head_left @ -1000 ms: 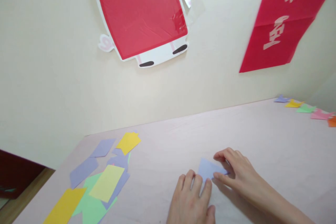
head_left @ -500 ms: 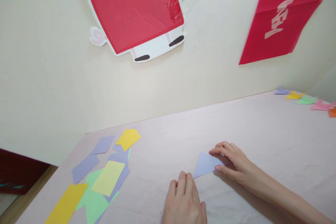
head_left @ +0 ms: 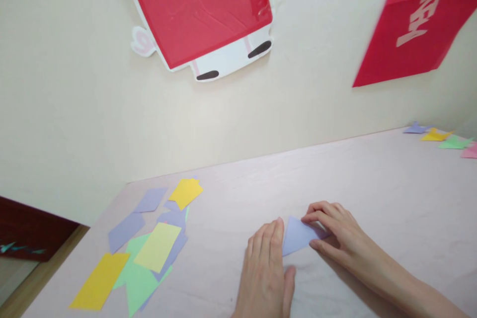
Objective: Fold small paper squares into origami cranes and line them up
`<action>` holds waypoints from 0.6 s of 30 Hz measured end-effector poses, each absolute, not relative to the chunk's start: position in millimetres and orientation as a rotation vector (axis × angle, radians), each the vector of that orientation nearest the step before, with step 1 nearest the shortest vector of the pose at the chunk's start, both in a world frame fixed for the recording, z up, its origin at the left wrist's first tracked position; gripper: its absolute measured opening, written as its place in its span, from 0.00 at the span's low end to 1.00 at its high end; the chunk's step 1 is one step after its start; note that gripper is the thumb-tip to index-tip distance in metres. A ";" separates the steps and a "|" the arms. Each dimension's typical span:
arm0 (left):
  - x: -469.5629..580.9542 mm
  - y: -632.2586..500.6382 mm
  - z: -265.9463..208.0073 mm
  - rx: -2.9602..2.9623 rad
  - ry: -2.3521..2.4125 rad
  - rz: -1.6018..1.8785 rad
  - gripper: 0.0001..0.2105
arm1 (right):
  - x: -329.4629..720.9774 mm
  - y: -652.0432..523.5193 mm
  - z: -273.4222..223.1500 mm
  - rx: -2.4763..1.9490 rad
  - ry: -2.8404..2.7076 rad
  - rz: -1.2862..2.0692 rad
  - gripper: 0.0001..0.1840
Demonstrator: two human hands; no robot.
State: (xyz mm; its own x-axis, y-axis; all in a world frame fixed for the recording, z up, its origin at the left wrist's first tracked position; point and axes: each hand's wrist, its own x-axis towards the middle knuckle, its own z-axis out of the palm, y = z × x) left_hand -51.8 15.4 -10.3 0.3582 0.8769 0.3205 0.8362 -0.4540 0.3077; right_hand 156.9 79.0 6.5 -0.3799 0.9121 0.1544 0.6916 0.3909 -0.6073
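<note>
A folded piece of light purple paper (head_left: 298, 235) lies on the cloth-covered table, its left side tapering out from a straight edge. My right hand (head_left: 339, 231) grips its right part, thumb at the near edge and fingers at the far edge; the paper's right end is partly hidden under the palm. Along the paper's left edge rests my left hand (head_left: 265, 263), laid flat with fingers stretched out and close together, thumb apart. Its fingertips touch or nearly touch that edge.
Loose sheets lie scattered on the left: a yellow sheet (head_left: 100, 282), a pale yellow sheet (head_left: 158, 247), a green sheet (head_left: 139, 283) and a purple sheet (head_left: 125, 232). Several small folded paper shapes, including a yellow one (head_left: 436, 135), line the far right. A wall (head_left: 238, 119) bounds the table's back.
My left hand has moved forward and flattened beside the paper's left edge. My right hand keeps its grip on the paper. The view has shifted slightly.
</note>
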 end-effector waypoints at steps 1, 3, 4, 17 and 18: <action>-52.5 15.5 -9.5 2.503 1.566 0.687 0.33 | 156.6 78.3 7.0 -1.358 -2.189 0.648 0.14; -54.1 16.5 -6.4 2.489 1.506 0.701 0.35 | 155.4 76.9 8.6 -1.305 -2.202 0.684 0.12; -54.9 17.4 -4.6 2.487 1.468 0.709 0.35 | 154.7 76.3 9.5 -1.273 -2.212 0.703 0.11; -55.5 19.1 -3.7 2.716 1.400 0.515 0.36 | 167.5 89.2 21.8 -0.814 -2.482 0.713 0.07; -54.1 17.4 -5.1 2.765 1.443 0.526 0.35 | 169.9 90.1 21.7 -0.820 -2.513 0.671 0.08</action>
